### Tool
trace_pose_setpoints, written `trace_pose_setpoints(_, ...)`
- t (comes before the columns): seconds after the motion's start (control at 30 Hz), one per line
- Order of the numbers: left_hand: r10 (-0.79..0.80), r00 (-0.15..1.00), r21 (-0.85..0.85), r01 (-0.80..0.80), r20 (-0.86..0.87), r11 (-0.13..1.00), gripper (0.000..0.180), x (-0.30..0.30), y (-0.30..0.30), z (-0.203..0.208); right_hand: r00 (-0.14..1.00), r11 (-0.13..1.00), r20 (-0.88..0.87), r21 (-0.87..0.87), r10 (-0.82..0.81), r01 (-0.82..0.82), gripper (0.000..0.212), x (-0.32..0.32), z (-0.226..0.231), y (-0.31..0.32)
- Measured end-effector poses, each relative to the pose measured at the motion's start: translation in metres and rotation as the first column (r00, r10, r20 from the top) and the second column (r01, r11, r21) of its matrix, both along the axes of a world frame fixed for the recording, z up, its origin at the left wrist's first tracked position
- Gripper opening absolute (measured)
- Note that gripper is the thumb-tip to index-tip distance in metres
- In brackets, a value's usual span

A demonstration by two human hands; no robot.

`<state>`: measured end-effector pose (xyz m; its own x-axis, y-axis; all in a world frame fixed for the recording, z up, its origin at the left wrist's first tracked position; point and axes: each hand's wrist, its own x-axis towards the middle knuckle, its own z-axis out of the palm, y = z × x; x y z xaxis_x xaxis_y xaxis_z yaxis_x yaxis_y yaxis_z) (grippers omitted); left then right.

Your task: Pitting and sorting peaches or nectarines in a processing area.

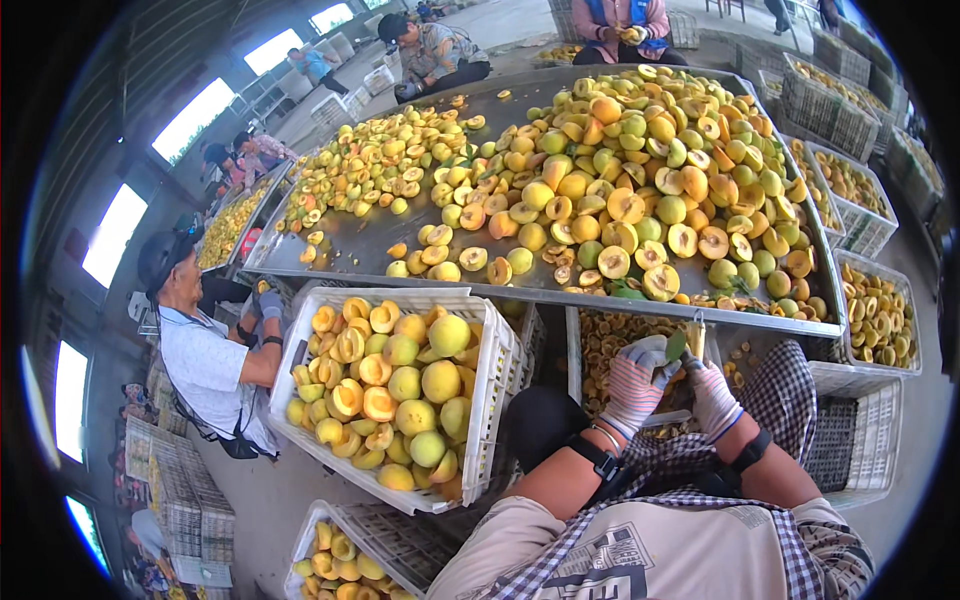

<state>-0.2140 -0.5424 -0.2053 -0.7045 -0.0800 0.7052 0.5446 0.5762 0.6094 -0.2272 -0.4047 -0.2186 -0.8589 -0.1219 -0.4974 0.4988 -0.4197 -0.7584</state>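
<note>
My left hand (637, 383), in a striped glove with grey fingertips, is closed in front of my lap. What its fingers hold is hidden, though a green leaf (676, 346) stands up at their tips. Close beside it, my right hand (713, 398), also gloved, is closed round a tool with a pale handle (695, 338) and a small metal loop at its top. Both hands are just below the near edge of a metal table (400, 280). Heaped on that table are yellow-orange stone fruits (626, 207), many halved with the cut face showing.
A white crate (500, 370) of whole and halved fruit stands at my left. Beneath the table edge, another crate (574, 370) holds cut pieces. A mostly bare crate (872, 440) is at my right. Beside the left crate sits a co-worker (205, 340); others sit around.
</note>
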Motion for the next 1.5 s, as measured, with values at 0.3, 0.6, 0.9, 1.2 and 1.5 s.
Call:
trace_pose_setpoints(0.3,0.177,0.742,-0.346,0.079,0.647,0.935,0.035,-0.009,-0.018,-0.004,0.968,0.951,-0.250,0.303,0.022,0.057,0.042,-0.005,0.076,0.035)
trace_pose_setpoints(0.6,-0.827,0.471,0.867,0.218,0.308,0.447,0.085,-0.007,0.008,-0.018,0.976,0.964,-0.108,0.208,0.189,-0.164,0.057,0.011,0.068,0.019)
trace_pose_setpoints(0.9,-0.871,0.439,0.975,-0.095,0.220,0.199,0.091,-0.013,-0.003,-0.003,0.866,0.756,-0.377,0.655,0.327,0.000,0.037,-0.001,0.048,0.018)
trace_pose_setpoints(1.2,-0.793,0.575,0.976,-0.042,0.200,0.216,0.081,-0.018,-0.009,0.006,0.739,0.348,-0.193,0.936,0.645,-0.059,0.044,0.008,0.054,0.008)
trace_pose_setpoints(1.5,-0.764,0.629,0.975,0.045,0.141,0.217,0.072,-0.012,-0.008,0.008,0.682,0.157,-0.171,0.984,0.711,0.084,0.030,0.008,0.081,-0.017)
